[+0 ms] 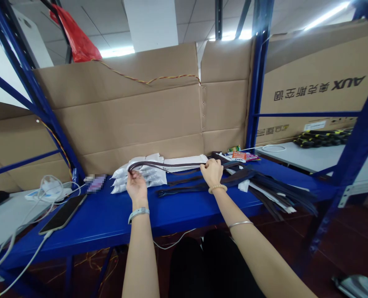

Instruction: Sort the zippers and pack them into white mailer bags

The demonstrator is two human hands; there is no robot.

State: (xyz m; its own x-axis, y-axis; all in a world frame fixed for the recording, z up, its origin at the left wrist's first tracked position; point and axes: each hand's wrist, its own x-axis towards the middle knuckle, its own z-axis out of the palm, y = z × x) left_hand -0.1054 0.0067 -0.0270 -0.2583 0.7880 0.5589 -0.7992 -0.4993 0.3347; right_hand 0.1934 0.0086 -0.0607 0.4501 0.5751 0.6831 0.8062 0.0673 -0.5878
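A long dark brown strip that looks like a zipper (168, 165) stretches between my hands above the blue table. Its left end bends over the fingers of my left hand (136, 185), which is palm up with the thumb and fingers closed on it. My right hand (212, 171) grips the strip farther right, the fingers curled into a fist. Under and beside my right hand lie more dark zippers (184, 190), spreading in a fanned pile (273, 186) to the right. White plastic packets (154, 177) are stacked just behind my left hand.
Cardboard sheets (134, 120) close off the back of the blue table (178, 211). On the left lie a phone (63, 213) with its charging cable and a tangle of white cables (49, 188). Small colourful packets (240, 156) lie at the back right. Blue posts (256, 82) frame the bench.
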